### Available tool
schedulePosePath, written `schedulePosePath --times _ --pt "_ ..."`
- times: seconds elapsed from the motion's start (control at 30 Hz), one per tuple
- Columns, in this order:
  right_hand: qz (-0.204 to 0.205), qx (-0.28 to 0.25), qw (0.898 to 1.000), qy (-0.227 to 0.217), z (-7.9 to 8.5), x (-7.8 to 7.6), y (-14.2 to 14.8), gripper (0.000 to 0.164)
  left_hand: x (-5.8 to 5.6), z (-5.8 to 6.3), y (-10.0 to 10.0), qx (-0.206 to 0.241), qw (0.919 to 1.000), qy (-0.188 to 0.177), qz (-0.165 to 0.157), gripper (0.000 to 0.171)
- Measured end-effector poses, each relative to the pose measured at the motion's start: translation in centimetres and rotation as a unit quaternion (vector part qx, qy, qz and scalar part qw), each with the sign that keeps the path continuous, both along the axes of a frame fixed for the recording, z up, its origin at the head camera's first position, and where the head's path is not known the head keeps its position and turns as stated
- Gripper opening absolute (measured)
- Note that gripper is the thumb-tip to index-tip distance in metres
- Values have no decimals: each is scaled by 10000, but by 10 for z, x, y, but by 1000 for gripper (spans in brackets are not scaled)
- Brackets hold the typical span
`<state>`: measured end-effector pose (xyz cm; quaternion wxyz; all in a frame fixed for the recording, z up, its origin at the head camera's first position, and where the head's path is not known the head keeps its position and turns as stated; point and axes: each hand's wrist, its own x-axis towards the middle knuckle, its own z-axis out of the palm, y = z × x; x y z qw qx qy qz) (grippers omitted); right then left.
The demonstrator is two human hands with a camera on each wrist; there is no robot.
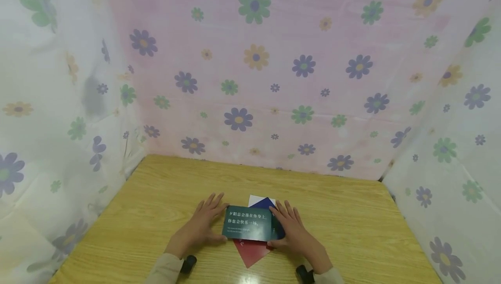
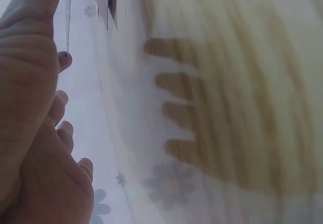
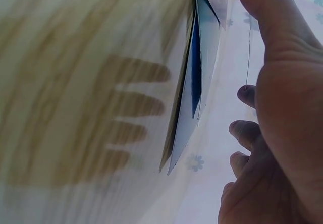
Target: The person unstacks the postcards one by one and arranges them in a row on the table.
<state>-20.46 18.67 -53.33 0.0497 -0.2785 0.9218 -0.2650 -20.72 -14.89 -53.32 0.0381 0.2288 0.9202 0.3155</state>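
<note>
My left hand [image 1: 198, 224] and right hand [image 1: 294, 231] are set at opposite ends of the green card [image 1: 247, 224], at the lower centre of the head frame. Each hand pinches one short edge: index fingertip at the upper corner, thumb at the lower corner. On both hands, the remaining fingers are spread and extended past the card, without curling. In both wrist views the card appears edge-on as a thin line between my thumb and index finger, held apart from the table [image 1: 352, 214].

The green card's long axis runs left to right in the head frame, with the right end slightly lower. Its printed face is up and its white lettering reads upright from my side.

Beneath it, further cards are stacked at differing angles. The red card [image 1: 252, 254] points one corner toward the bottom of the frame. The blue card [image 1: 265, 202] points a corner toward the top. The white card [image 1: 255, 199] protrudes above the green card's upper edge.

A beige sleeve covers each forearm. Flowered cloth [image 1: 254, 66] fills the upper frame and both sides.
</note>
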Motion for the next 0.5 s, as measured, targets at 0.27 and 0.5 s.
schedulePosePath --times 0.27,0.5 --pt "-80 -17 10000 -41 0 -7 -3 100 -7 0 -1 -54 10000 37 28 99" --pt "-50 -154 9997 183 2 -20 0 100 -17 -1 3 -101 9997 155 138 98"
